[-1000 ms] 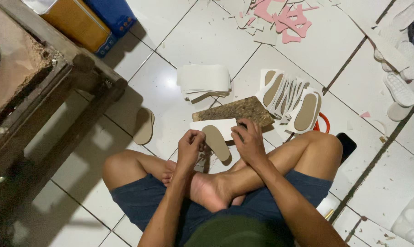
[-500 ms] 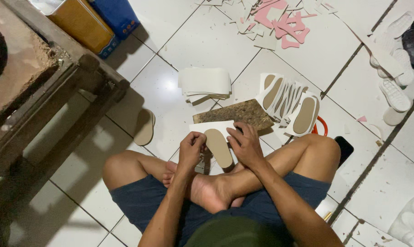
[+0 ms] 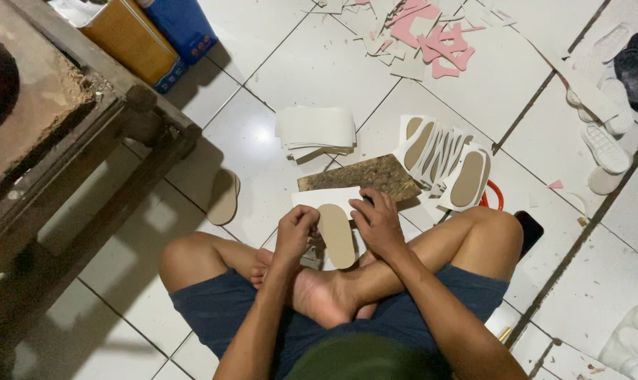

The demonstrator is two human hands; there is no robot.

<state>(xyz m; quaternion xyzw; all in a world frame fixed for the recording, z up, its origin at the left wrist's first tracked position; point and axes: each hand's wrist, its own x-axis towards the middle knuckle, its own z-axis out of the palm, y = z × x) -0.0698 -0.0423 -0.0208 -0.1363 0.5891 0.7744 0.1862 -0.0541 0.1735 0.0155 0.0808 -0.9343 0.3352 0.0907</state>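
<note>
Person sits cross-legged on white floor tiles, head camera looking straight down. Landmark: the brown board lying flat on the floor just ahead of the knees.

Tan sole-shaped insole sits directly below the board, on top of a white sheet whose top edge touches the board's near edge. Insole lies lengthwise, toe end pointing toward the board.

Left hand, below and left of the board: fingers curled shut on the left edge of the insole, thumb and fingertips together against it. Right hand, below the board's right half: fingers closed down along the insole's right edge, pressing on sheet and insole. Whether it pinches the sheet too, can't tell.

Around the board:
- Above-left: stack of white sheets, just apart from the board.
- Right: fanned pile of cut-out sheets with tan insoles, touching the board's right end.
- Far left: single tan insole alone on the tile, near a dark wooden bench.
- Far above: pink and white offcuts.
- Far right: white shoe soles.
- Lower right, past the right knee: black phone.
</note>
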